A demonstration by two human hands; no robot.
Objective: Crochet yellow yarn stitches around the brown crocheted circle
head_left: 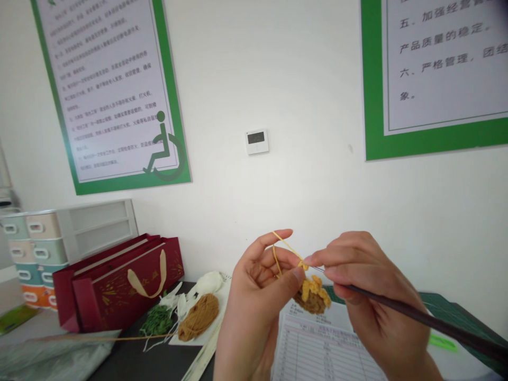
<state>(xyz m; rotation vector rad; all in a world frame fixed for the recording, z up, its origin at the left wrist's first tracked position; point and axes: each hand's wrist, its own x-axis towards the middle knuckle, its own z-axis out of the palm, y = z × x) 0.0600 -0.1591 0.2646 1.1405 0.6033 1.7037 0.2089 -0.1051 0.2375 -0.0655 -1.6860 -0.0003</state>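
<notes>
My left hand (262, 291) pinches a small crochet piece (315, 296), brown below with a yellow ruffled edge. Yellow yarn (288, 244) runs over its raised index finger and down to the work. In my right hand (369, 286) is a crochet hook (400, 309) with a long dark handle, gripped like a pen. The hook's metal shaft reaches the yellow stitches beside my left thumb; its very tip is hidden. Both hands are raised above the table, close together.
Brown yarn (199, 316), green yarn (157, 320) and white yarn (210, 283) lie at left. Behind them stand dark red gift bags (119, 280) and a drawer unit (47, 248). Printed sheets (317, 349) lie below my hands, a green cutting mat (448, 312) at right.
</notes>
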